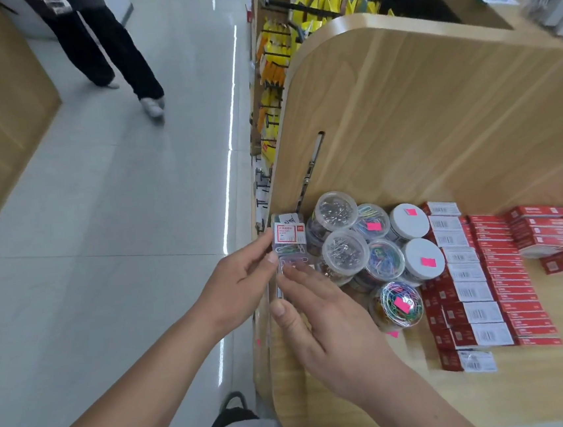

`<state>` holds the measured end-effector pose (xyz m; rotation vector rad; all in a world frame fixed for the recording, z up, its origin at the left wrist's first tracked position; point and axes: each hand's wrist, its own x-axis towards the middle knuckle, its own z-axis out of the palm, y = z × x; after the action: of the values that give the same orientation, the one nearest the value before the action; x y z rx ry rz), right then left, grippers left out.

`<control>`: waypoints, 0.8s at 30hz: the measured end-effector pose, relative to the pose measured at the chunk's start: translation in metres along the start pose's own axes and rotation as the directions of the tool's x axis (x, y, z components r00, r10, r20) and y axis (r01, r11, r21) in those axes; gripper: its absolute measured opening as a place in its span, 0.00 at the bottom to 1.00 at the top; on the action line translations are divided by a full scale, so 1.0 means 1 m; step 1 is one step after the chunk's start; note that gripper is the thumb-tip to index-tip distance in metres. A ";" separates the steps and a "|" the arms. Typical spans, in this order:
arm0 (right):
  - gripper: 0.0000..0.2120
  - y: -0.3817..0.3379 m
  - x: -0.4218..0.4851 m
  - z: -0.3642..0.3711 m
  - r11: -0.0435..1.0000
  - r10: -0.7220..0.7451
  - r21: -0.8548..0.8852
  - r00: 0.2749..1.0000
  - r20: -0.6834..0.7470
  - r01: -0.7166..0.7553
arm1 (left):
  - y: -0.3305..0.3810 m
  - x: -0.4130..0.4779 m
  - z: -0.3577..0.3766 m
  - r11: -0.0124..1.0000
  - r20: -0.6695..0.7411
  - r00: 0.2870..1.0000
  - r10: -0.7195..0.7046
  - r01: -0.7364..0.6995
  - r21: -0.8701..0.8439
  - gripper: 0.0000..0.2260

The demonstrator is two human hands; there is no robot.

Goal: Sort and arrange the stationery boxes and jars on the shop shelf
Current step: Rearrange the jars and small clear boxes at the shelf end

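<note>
A clear flat box of coloured paper clips (290,243) with a red-and-white label stands at the left end of the wooden shelf (530,382). My left hand (235,286) pinches its left side between thumb and fingers. My right hand (322,326) touches the box's lower edge with extended fingers. Right of the box stand several clear round jars (345,252) of pins and coloured clips, two of them with white lids (422,258). Rows of red staple boxes (470,291) lie further right.
A tall wooden side panel (435,112) rises behind the jars. More stacked red boxes (550,232) sit at the far right. A person in black trousers (113,47) walks in the tiled aisle to the left. Yellow hanging packs (276,62) fill a rack beyond.
</note>
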<state>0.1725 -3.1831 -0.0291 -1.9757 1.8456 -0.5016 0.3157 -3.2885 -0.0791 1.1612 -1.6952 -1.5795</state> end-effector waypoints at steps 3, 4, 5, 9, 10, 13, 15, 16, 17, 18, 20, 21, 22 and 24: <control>0.25 -0.001 0.001 -0.001 0.999 -0.005 0.041 1.000 -0.018 0.005 | -0.003 0.000 -0.003 1.000 0.026 1.000 -0.001 0.001 -0.004 0.21; 0.24 -0.001 0.001 -0.001 0.999 -0.008 0.054 1.000 -0.027 0.009 | -0.003 0.000 -0.003 1.000 0.056 0.998 0.004 -0.004 -0.003 0.21; 0.23 -0.001 0.000 -0.001 0.998 -0.006 0.070 0.999 -0.041 0.009 | -0.002 -0.001 -0.004 1.000 0.078 0.997 0.004 -0.004 0.001 0.22; 0.17 0.001 -0.018 -0.004 0.998 0.011 0.063 0.982 -0.188 0.001 | -0.003 -0.018 -0.003 0.986 -0.065 0.995 0.069 -0.058 0.159 0.20; 0.15 0.004 -0.025 -0.006 0.998 0.019 0.066 0.971 -0.237 -0.003 | -0.002 -0.025 -0.002 0.961 -0.154 0.981 0.120 -0.076 0.267 0.19; 0.07 0.014 -0.052 -0.014 0.985 0.130 0.157 0.913 -0.386 -0.073 | 0.013 -0.051 0.010 0.885 -0.215 0.922 0.323 -0.213 0.415 0.13; 0.03 0.023 -0.069 -0.018 0.966 0.240 0.205 0.849 -0.471 -0.159 | 0.028 -0.064 0.028 0.876 -0.105 0.922 0.372 -0.311 0.369 0.07; 0.04 0.028 -0.077 -0.019 0.948 0.305 0.239 0.814 -0.495 -0.210 | 0.033 -0.069 0.040 0.892 -0.030 0.938 0.347 -0.319 0.321 0.07; 0.05 0.032 -0.084 -0.020 0.921 0.378 0.289 0.775 -0.506 -0.261 | 0.035 -0.072 0.053 0.913 0.041 0.951 0.305 -0.305 0.271 0.07; 0.06 0.036 -0.089 -0.020 0.889 0.446 0.349 0.739 -0.505 -0.298 | 0.035 -0.073 0.065 0.930 0.095 0.959 0.267 -0.282 0.236 0.08; 0.07 0.041 -0.098 -0.020 0.823 0.545 0.463 0.685 -0.484 -0.328 | 0.032 -0.070 0.087 0.943 0.137 0.967 0.216 -0.243 0.227 0.09; 0.11 0.044 -0.101 -0.020 0.804 0.568 0.494 0.672 -0.475 -0.331 | 0.030 -0.067 0.096 0.949 0.146 0.970 0.196 -0.225 0.222 0.10; 0.15 0.047 -0.103 -0.020 0.793 0.581 0.507 0.670 -0.462 -0.338 | 0.030 -0.065 0.104 0.956 0.156 0.972 0.175 -0.206 0.211 0.12; 0.23 0.053 -0.101 -0.023 0.775 0.595 0.522 0.689 -0.414 -0.356 | 0.031 -0.060 0.117 0.961 0.163 0.974 0.157 -0.188 0.203 0.18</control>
<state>0.1082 -3.0858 -0.0362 -1.0336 2.2591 -1.2729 0.2387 -3.1802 -0.0586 0.9862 -2.0486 -1.4281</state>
